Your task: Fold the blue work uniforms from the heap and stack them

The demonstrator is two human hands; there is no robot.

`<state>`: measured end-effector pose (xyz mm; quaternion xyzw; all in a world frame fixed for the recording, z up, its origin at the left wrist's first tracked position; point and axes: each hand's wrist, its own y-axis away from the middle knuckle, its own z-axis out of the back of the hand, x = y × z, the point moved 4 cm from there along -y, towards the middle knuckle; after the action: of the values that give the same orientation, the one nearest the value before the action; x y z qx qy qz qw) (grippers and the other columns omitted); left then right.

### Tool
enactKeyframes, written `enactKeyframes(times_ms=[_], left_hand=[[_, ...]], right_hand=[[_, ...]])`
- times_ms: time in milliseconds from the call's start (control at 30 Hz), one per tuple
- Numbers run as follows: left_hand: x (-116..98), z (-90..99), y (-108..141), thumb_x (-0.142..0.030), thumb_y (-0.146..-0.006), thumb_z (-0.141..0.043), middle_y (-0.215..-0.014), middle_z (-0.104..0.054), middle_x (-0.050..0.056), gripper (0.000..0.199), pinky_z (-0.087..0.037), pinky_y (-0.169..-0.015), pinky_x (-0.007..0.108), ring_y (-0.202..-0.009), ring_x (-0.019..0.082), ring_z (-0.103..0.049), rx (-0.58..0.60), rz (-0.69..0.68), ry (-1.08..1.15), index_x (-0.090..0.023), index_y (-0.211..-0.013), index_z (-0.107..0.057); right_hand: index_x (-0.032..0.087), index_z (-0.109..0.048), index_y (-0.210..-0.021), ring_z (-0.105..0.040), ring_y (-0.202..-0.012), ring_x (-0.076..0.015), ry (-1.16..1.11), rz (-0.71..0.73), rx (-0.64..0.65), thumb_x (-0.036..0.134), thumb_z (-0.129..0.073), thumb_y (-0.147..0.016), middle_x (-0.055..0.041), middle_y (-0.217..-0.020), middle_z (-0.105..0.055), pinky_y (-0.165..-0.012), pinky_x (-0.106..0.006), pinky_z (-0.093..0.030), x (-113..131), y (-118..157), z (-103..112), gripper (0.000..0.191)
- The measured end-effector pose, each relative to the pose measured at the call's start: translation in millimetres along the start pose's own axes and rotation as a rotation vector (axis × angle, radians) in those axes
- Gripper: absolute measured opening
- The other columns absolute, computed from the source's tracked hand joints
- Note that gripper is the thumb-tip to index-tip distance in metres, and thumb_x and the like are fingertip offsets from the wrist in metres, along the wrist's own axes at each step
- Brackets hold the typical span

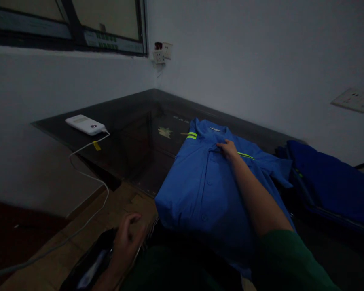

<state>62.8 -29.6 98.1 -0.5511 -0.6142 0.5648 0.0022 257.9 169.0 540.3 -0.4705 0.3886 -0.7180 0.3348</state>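
Observation:
A blue button-up shirt (185,186) with yellow-green stripes lies spread over the dark table, its collar toward the wall and its lower part hanging over the near edge. My right hand (229,149) is on the upper front of the shirt near the collar, fingers pressed together on the placket cloth. Off the table's near edge, left of the shirt, my left hand (129,232) is raised with its fingers curled but apart, and nothing shows in it.
On the left of the dark table (124,137) lies a white device (85,124) with a white cable (89,174) trailing down to the floor. Folded darker blue cloth (336,182) lies at the right. Walls meet behind the table.

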Motion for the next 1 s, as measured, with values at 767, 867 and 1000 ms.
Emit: enactKeyframes(times_ms=[767, 867, 1000], left_hand=[[-154.1, -266.0, -443.6, -0.025, -0.086, -0.05, -0.09, -0.067, 0.007, 0.016, -0.046, -0.091, 0.031, -0.092, 0.019, -0.06, 0.511, -0.524, -0.126, -0.015, -0.08, -0.062], [-150.0, -285.2, -452.9, -0.036, -0.092, -0.04, -0.089, -0.066, 0.006, 0.03, -0.047, -0.084, 0.029, -0.086, 0.018, -0.06, 0.564, -0.59, -0.154, -0.015, -0.083, -0.06], [-149.0, -309.0, -460.8, -0.037, -0.091, -0.042, -0.089, -0.067, 0.004, 0.03, -0.046, -0.082, 0.027, -0.087, 0.018, -0.061, 0.659, -0.653, -0.202, -0.016, -0.084, -0.061]], right_hand=[[0.021, -0.062, -0.112, -0.066, -0.067, -0.0207, -0.091, -0.017, 0.168, 0.028, -0.068, -0.065, 0.0007, -0.074, -0.069, -0.06, -0.032, -0.054, 11.4, -21.2, 4.1, 0.047], [0.026, -0.04, -0.141, -0.069, -0.079, -0.0238, -0.302, 0.029, 0.227, 0.033, -0.066, -0.07, -0.005, -0.096, -0.072, -0.068, -0.039, -0.057, 12.8, -7.7, 8.1, 0.075], [0.029, -0.051, -0.135, -0.059, -0.115, -0.0264, -0.164, 0.191, 0.153, 0.036, -0.062, -0.076, -0.0058, -0.127, -0.061, -0.093, -0.044, -0.051, 31.5, 15.0, 30.8, 0.06]])
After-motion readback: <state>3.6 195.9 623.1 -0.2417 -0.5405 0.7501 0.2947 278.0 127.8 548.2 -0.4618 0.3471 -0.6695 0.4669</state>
